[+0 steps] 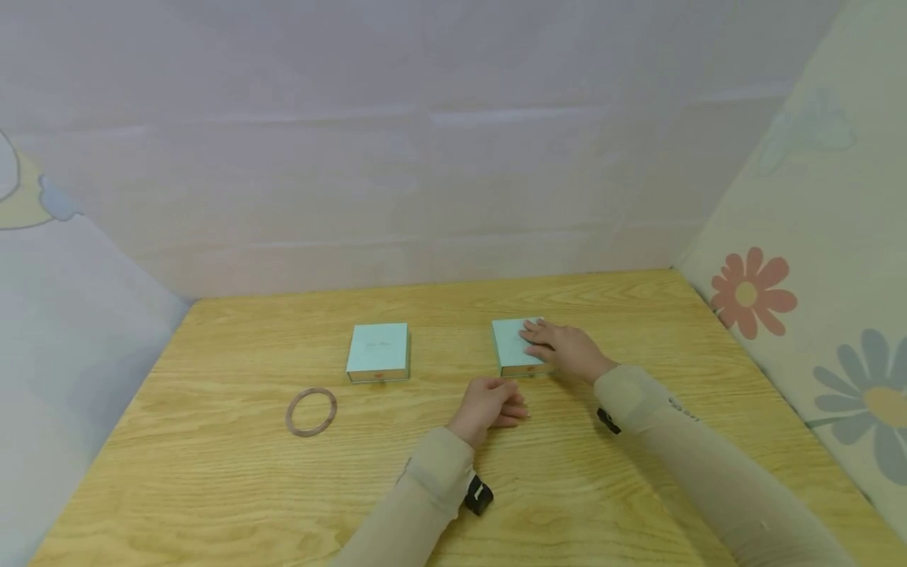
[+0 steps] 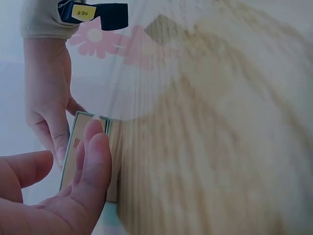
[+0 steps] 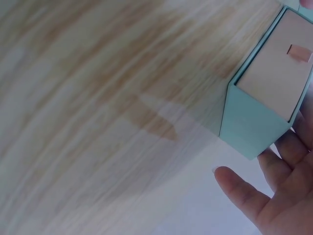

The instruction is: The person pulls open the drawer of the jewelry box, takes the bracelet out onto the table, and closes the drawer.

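Wooden bench [image 1: 234,488]; two pale-blue boxes toward its far edge. Right box [image 1: 505,345] sits right of the bench's middle, its drawer front, with a small orange tab [image 3: 299,53], facing the near edge. Right hand [image 1: 570,352] lies over that box's top from the right-edge side, fingers spread, thumb clear of the box; grip released, resting on it only. Left hand [image 1: 489,409] just in front of the same box, fingers loosely bent; grip released, nothing held; fingertip contact, cannot tell. Left box [image 1: 379,349] well apart, toward the far left corner. Ring [image 1: 309,432] flat, left of and nearer the near edge than that box.
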The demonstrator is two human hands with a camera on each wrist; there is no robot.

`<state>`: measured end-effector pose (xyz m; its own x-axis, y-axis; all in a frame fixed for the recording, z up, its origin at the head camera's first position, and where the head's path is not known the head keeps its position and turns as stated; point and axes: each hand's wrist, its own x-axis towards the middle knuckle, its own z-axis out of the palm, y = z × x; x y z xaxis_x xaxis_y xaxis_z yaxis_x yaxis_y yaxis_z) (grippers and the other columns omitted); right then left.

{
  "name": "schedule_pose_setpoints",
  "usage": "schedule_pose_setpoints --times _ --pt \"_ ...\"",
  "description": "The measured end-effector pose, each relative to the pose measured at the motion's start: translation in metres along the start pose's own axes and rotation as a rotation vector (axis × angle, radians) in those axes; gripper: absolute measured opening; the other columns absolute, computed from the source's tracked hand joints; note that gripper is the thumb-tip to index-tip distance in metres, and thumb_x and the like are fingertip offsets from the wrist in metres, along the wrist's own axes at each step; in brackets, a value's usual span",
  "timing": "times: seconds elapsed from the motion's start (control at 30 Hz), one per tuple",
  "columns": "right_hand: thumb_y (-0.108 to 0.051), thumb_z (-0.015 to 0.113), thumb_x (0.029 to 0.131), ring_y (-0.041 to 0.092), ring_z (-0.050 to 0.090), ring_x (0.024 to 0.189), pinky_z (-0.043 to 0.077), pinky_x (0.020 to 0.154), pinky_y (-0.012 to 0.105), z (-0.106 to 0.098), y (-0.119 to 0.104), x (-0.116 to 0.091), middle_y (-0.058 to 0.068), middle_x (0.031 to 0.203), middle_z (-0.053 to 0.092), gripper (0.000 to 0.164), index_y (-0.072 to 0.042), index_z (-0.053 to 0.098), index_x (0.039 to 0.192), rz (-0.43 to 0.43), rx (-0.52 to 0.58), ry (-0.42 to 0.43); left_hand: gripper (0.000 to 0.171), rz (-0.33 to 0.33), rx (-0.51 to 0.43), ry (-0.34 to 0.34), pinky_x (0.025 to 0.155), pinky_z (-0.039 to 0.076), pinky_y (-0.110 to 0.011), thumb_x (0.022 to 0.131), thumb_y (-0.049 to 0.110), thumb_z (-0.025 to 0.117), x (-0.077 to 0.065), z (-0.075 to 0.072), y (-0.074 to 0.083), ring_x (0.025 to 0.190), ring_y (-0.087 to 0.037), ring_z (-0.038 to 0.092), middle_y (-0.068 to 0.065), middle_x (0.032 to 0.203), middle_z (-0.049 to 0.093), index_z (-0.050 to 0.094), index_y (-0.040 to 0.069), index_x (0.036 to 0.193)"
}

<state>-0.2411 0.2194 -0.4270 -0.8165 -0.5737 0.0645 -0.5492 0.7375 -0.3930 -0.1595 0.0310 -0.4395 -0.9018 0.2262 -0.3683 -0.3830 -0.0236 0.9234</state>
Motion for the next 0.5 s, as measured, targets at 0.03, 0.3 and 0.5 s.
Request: schedule_pose_setpoints --times 0.03,0.3,0.5 --pt "-0.02 0.057 0.099 0.041 0.039 0.132 0.036 0.104 0.057 0.0 0.0 0.0 0.021 0.143 0.044 0.043 0.004 0.053 0.135 0.002 0.0 0.0 0.031 0.001 -0.006 -0.003 0.072 0.059 -0.034 0.102 0.014 0.05 0.001 0.001 0.0 0.082 -0.026 0.071 -0.021 0.1 0.068 0.06 -0.012 0.116" --pt "-0.02 0.057 0.099 0.04 0.038 0.134 0.034 0.105 0.057 0.0 -0.001 0.0 0.02 0.144 0.044 0.044 0.003 0.052 0.136 0.03 0.009 -0.017 0.029 -0.008 -0.037 -0.004 0.07 0.059 -0.033 0.102 0.014 0.05 0.007 0.007 -0.005 0.076 -0.021 0.071 -0.019 0.095 0.068 0.061 -0.011 0.112" --pt "-0.02 0.057 0.099 0.041 0.038 0.134 0.035 0.105 0.057 0.0 -0.002 -0.001 0.02 0.143 0.044 0.043 0.003 0.053 0.135 0.026 0.005 -0.008 0.028 -0.025 -0.042 0.019 0.067 0.059 -0.03 0.101 0.014 0.053 0.008 0.012 -0.002 0.073 -0.019 0.07 -0.016 0.091 0.069 0.062 -0.011 0.111"
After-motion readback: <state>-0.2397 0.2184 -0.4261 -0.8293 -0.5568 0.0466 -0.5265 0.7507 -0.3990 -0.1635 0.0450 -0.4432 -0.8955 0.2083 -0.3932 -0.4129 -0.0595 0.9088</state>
